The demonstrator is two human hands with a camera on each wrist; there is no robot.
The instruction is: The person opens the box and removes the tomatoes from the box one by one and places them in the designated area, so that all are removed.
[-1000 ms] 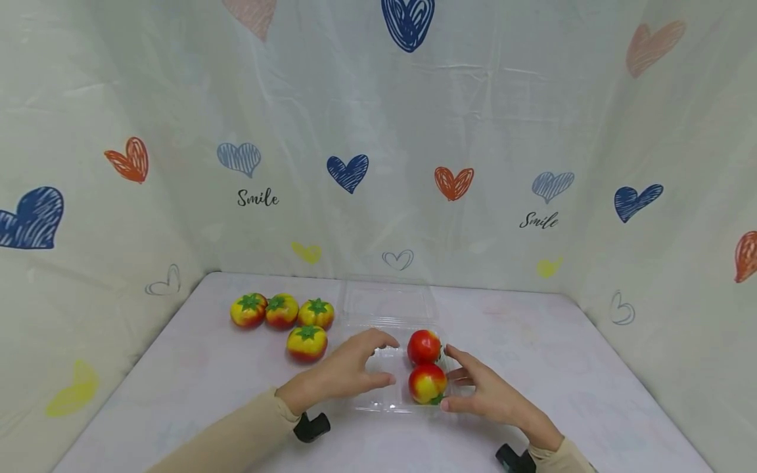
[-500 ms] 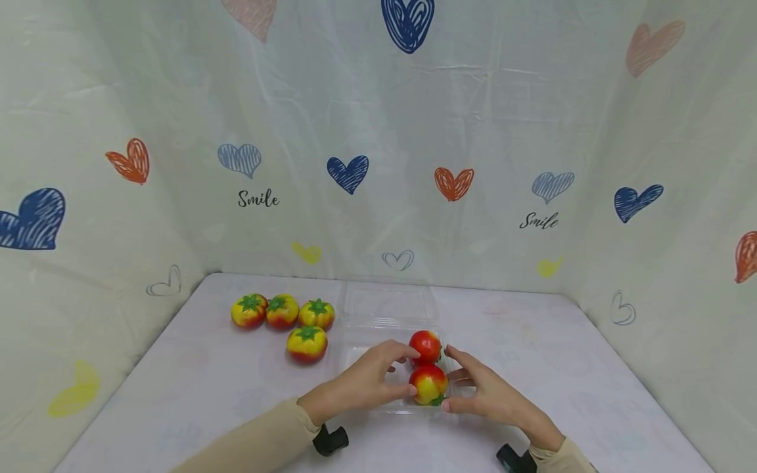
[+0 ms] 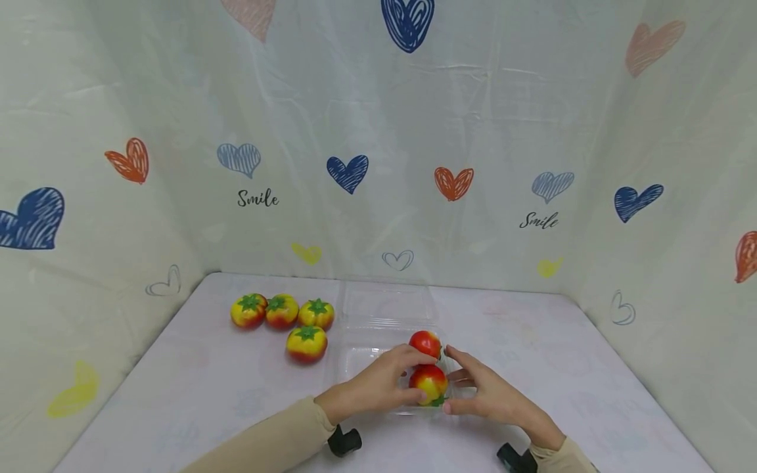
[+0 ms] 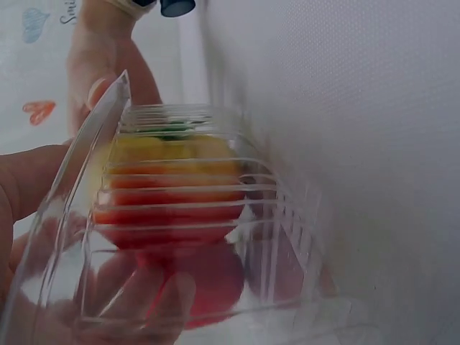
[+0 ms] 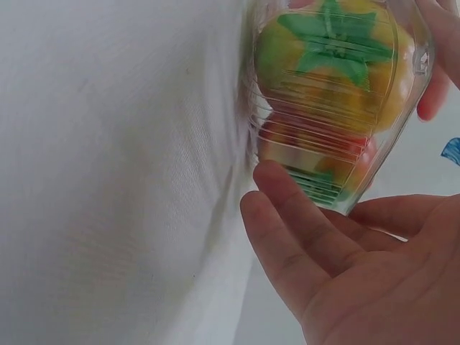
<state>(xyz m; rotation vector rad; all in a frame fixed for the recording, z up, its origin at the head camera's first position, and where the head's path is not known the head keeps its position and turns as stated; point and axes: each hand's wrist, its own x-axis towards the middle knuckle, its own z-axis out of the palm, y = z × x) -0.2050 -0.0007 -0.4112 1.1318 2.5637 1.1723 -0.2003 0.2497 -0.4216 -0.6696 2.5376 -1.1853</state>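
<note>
A clear plastic clamshell box [image 3: 355,358] lies on the table with its lid [image 3: 387,302] folded back. Two red-and-yellow toy tomatoes stand on their sides in its right part, a far tomato [image 3: 426,343] and a near tomato [image 3: 428,382]. My left hand [image 3: 378,384] reaches over the box and holds the near tomato, thumb at its front and fingers behind it. Through the box wall, the left wrist view shows blurred fingers beside the red side. My right hand [image 3: 493,394] stays at the box's right wall with loosely bent fingers; in the right wrist view its fingertips [image 5: 267,176] meet the wall.
Several more toy tomatoes [image 3: 306,344] sit upright on the white table [image 3: 195,394], left of the box. A pale curtain [image 3: 491,131] printed with hearts encloses the back and sides. Black wrist cameras [image 3: 345,441] are strapped under both wrists.
My left hand has moved right across the box, from beside the tomatoes to around the near one. The right hand has hardly moved.
</note>
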